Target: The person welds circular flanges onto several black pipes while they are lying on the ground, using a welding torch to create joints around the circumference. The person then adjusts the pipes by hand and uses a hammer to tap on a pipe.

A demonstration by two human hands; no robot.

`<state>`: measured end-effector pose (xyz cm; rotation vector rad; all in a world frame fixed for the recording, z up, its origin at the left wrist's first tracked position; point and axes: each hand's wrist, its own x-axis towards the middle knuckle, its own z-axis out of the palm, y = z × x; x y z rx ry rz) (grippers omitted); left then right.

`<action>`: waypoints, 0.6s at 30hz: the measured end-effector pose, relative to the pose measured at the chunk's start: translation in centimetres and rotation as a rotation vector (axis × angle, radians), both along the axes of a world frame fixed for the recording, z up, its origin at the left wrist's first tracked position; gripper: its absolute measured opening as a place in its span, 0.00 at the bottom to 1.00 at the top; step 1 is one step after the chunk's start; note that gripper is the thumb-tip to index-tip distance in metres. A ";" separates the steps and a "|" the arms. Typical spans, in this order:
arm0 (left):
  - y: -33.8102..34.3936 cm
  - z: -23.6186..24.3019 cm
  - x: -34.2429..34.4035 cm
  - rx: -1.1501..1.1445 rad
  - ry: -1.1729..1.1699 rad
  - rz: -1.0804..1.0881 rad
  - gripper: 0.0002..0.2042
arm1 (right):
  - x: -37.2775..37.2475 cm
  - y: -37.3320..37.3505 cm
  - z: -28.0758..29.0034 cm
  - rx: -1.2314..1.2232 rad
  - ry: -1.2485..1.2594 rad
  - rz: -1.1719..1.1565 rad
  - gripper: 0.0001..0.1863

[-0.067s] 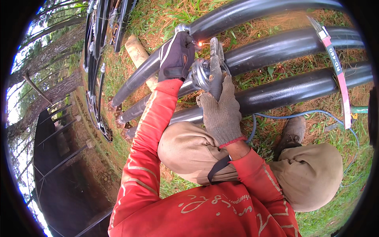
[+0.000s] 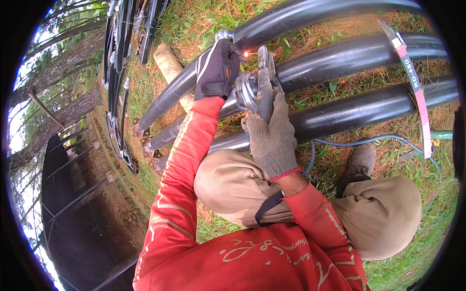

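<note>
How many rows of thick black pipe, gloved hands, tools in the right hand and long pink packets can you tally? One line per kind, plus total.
Rows of thick black pipe: 3
Gloved left hand and right hand: 2
Tool in the right hand: 1
Long pink packet: 1
Total: 7

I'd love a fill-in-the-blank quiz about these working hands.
The knit-gloved hand, gripping the electrode holder, is the ____ one.
The dark-gloved hand, beside the orange glow, is the ____ one.
The knit glove's wrist edge is ____.
The hose or cable curving over the grass is ____.
Missing words: right; left; red; blue.
</note>
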<state>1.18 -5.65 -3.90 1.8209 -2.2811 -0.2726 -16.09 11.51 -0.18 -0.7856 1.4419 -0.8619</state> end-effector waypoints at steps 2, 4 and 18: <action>0.0 0.3 -0.3 0.012 -0.075 -0.009 0.10 | -0.1 -0.1 -0.1 0.027 0.003 0.037 0.48; 0.0 0.0 -0.2 -0.002 -0.035 -0.017 0.09 | 0.0 0.0 -0.3 0.004 0.009 0.028 0.48; -0.1 -0.4 -0.4 -0.044 0.019 -0.130 0.06 | 0.3 -0.1 -0.9 -0.057 -0.010 -0.002 0.48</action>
